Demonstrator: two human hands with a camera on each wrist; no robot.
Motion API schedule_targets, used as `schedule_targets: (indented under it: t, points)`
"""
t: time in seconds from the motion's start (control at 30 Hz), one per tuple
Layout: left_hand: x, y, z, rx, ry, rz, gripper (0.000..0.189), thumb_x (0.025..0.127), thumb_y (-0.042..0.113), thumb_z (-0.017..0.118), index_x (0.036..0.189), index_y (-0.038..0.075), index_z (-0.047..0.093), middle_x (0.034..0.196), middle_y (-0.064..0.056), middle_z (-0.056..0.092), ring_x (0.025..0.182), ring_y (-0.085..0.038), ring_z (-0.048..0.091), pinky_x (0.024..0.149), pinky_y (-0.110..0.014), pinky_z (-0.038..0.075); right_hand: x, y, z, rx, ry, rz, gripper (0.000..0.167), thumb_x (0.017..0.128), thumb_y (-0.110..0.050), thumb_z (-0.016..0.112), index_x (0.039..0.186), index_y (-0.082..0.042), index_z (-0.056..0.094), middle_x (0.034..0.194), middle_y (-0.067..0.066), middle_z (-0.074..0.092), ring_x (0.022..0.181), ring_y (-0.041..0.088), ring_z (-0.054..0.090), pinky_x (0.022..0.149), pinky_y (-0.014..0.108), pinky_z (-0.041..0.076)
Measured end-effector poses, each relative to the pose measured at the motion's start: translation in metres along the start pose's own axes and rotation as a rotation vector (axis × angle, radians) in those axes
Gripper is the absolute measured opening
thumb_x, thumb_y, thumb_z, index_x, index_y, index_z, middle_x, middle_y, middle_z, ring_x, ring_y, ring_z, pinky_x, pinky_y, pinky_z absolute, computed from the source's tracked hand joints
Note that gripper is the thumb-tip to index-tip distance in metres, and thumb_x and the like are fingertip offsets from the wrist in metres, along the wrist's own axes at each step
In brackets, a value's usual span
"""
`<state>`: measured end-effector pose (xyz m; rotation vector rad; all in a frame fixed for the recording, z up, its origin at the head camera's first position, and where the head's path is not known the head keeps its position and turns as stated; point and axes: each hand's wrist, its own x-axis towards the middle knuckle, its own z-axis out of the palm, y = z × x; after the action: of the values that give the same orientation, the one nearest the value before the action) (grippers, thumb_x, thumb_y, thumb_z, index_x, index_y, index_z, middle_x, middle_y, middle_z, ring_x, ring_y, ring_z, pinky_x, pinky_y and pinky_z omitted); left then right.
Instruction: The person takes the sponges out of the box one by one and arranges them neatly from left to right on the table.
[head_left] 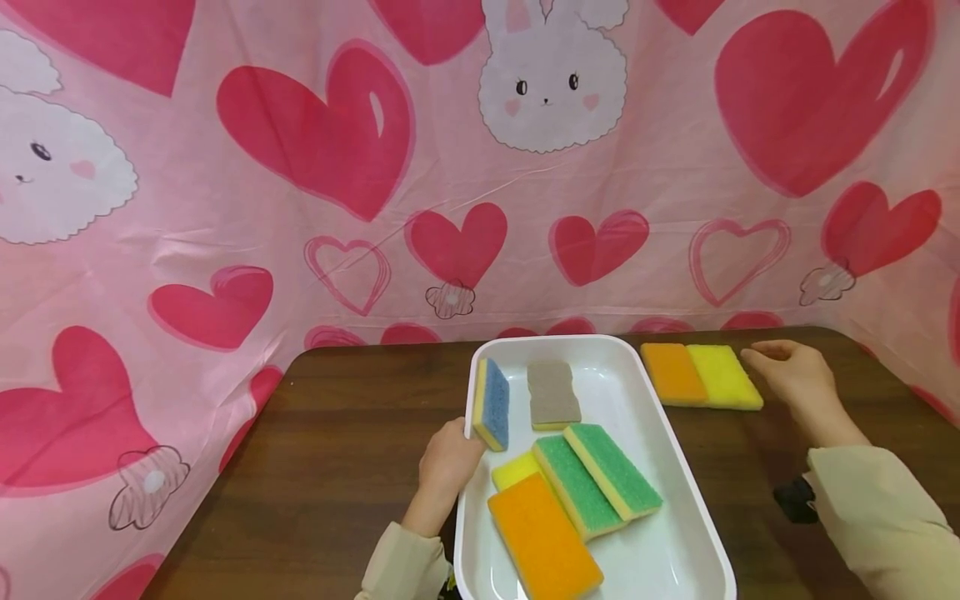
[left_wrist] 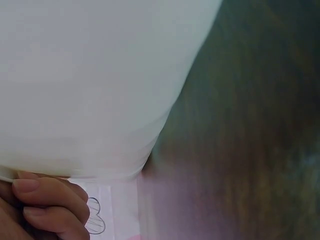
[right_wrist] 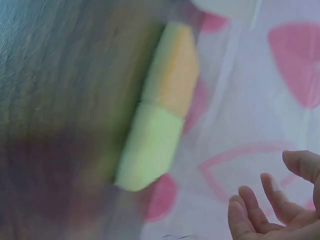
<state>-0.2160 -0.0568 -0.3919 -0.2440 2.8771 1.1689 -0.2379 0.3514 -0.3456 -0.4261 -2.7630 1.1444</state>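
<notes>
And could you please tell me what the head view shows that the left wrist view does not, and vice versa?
Only the head view shows the right hand, an orange sponge and a yellow sponge near it, and six more sponges inside the white tray.

Only the left wrist view shows the left hand's fingernails and a close view of the tray's outer wall.

Both share the left hand, the tray, the dark wood-grain table and the pink printed cloth behind it.

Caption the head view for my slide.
Left hand grips white rectangular tray of multicoloured sponges; right hand beside rectangular yellow sponge.
</notes>
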Motion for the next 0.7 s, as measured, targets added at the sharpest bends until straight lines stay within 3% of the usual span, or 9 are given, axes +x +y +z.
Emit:
schedule_targets:
  t: [0.2, 0.43, 0.7]
  points:
    - [0.0, -0.001, 0.0, -0.005, -0.003, 0.001, 0.024, 0.085, 0.023, 0.056, 0.099, 0.007, 0.065, 0.086, -0.009, 0.066, 0.066, -0.02, 0.057, 0.061, -0.035, 0.046, -0.015, -0.023, -0.001, -0.053, -0.111, -0.119, 0.063, 0.098, -0.041, 0.041, 0.133, 0.012, 0.041, 0.132, 0.04, 0.04, 0.108, 0.052, 0.044, 0.088, 0.063, 0.042]
    - [0.001, -0.001, -0.002, -0.006, -0.006, 0.01, 0.024, 0.085, 0.023, 0.056, 0.1, 0.007, 0.066, 0.087, -0.009, 0.067, 0.067, -0.02, 0.057, 0.061, -0.035, 0.045, -0.031, -0.04, 0.011, -0.128, -0.151, -0.233, 0.055, 0.098, -0.036, 0.048, 0.127, 0.011, 0.048, 0.126, 0.038, 0.049, 0.109, 0.053, 0.049, 0.086, 0.059, 0.048]
    - [0.001, 0.0, -0.001, 0.002, -0.008, 0.008, 0.023, 0.083, 0.019, 0.056, 0.1, 0.007, 0.066, 0.087, -0.009, 0.067, 0.067, -0.02, 0.057, 0.061, -0.035, 0.045, -0.049, -0.046, 0.034, -0.111, -0.214, -0.329, 0.041, 0.092, -0.025, 0.06, 0.115, 0.009, 0.059, 0.105, 0.026, 0.064, 0.094, 0.04, 0.063, 0.079, 0.048, 0.055]
